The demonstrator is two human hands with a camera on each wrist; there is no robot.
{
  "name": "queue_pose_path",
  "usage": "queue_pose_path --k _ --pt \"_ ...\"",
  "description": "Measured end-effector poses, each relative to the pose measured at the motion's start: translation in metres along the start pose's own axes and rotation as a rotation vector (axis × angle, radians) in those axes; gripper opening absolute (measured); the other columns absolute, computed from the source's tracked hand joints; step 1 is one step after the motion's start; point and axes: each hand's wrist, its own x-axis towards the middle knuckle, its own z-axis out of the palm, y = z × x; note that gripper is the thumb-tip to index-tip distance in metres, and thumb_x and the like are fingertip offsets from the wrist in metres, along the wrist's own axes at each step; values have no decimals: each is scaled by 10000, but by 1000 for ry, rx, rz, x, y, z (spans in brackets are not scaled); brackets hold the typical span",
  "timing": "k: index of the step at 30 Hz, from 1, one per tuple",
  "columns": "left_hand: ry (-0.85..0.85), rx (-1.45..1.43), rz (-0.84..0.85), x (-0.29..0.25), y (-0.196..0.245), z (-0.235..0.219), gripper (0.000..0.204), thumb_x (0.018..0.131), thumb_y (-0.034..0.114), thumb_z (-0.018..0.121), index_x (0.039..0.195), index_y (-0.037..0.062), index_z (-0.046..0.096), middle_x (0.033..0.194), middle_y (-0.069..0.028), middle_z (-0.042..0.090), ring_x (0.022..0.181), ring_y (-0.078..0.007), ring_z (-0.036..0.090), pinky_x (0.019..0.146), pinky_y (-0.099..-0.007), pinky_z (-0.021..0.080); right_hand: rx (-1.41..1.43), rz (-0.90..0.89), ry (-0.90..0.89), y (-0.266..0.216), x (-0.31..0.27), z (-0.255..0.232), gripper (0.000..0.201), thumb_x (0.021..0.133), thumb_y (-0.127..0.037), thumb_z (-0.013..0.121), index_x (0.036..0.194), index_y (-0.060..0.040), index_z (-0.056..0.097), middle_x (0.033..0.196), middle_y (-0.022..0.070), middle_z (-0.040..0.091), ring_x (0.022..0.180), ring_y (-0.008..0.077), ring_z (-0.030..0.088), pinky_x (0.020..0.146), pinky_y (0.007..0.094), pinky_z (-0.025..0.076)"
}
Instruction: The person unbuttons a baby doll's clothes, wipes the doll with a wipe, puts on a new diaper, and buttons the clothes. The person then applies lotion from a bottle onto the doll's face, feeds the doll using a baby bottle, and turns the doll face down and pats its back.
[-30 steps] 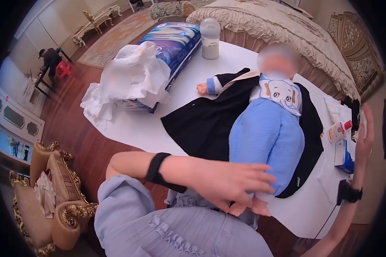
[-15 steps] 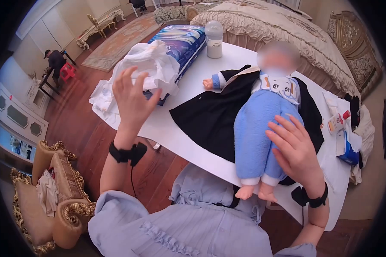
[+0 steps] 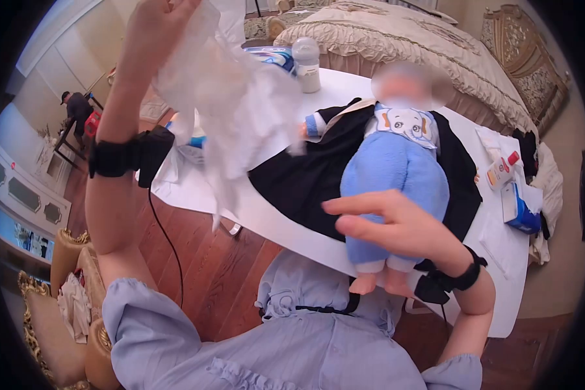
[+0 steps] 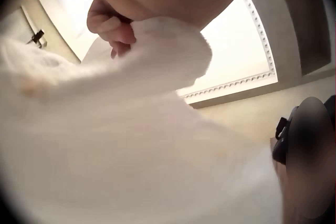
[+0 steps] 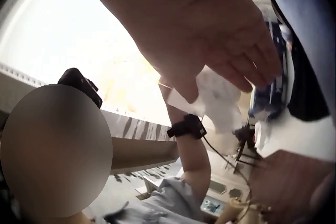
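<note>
Hanging from the curled fingers of the left hand (image 3: 155, 31), the cloth (image 3: 237, 104) drops below and to the right of that grip, blurred, in front of part of the pack (image 3: 270, 57). The right hand (image 3: 400, 224) is open, fingers extended sideways over the legs of the doll (image 3: 393, 169); contact cannot be determined. The coat (image 3: 299, 179) lies beyond the right fingertips, under the doll. Relative to the earlier frame, the cloth has been raised off the pack and the table (image 3: 266, 221); the left fingers, previously spread and empty, now grip it. The right fingers, previously pointing up along the doll, now point across it. Markings: the bib (image 3: 406, 123) bears an elephant face; print on the bottle (image 3: 307, 68) and the red-capped bottle (image 3: 499, 174) is too small to read.
</note>
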Motion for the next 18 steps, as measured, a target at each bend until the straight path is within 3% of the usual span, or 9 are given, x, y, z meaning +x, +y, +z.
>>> queue_pose_path --k 2,5,7,8,9,11,12,16,18 --pt "-91 -158 -25 3 13 5 388 909 323 666 1030 -45 635 816 -69 665 738 -184 640 671 -333 507 113 100 -82 5 3 10 600 954 -457 571 1297 36 555 1261 186 623 1207 278 569 987 324 440" --pt "-367 -557 -129 4 14 27 304 957 310 619 1066 30 659 779 10 663 686 -53 612 621 -229 494 418 146 1 8 -4 17 761 936 -584 533 1380 31 473 1366 200 531 1291 256 486 1048 320 382" --pt "-505 -784 -149 -17 42 40 277 952 294 629 1065 43 659 880 25 669 714 -30 611 625 -201 494 606 -7 85 4 -12 15 829 900 -643 547 1385 22 453 1386 186 481 1324 239 429 1097 338 322" --pt "-522 -805 -140 -27 54 45 277 952 294 629 1065 43 659 880 25 669 714 -30 611 625 -201 494 649 -135 237 21 -14 21 794 880 -683 545 1306 -14 516 1192 127 595 1126 195 570 946 309 451" --pt "-554 -860 -209 -35 67 47 269 949 282 634 1048 34 669 868 25 667 715 -28 610 634 -197 494 649 -122 265 22 -27 21 794 880 -683 545 1306 -14 516 1192 127 595 1126 195 570 946 309 451" --pt "-602 -934 -278 -48 81 58 262 945 269 640 1030 25 679 855 24 665 716 -27 609 644 -192 495 817 94 207 23 -61 17 760 847 -725 555 1181 -43 578 996 58 647 852 118 617 707 241 482" --pt "-612 -1022 -321 -53 83 63 252 945 262 638 1025 26 677 849 17 668 707 -37 613 639 -199 496 803 132 161 32 -71 21 759 825 -755 552 1112 -55 611 890 8 654 685 60 577 526 206 412" --pt "-590 -1196 -481 -74 90 71 246 951 262 628 1015 30 676 855 10 666 715 -49 614 634 -210 494 689 264 272 5 -67 39 550 852 -529 711 1122 -57 625 952 23 653 753 88 603 588 226 466" --pt "-566 -1290 -577 -85 86 67 263 967 266 596 1050 25 662 919 -12 676 760 -66 631 672 -214 504 948 405 534 6 -50 43 411 897 -327 722 1170 -38 614 1043 36 644 822 112 618 712 239 496"
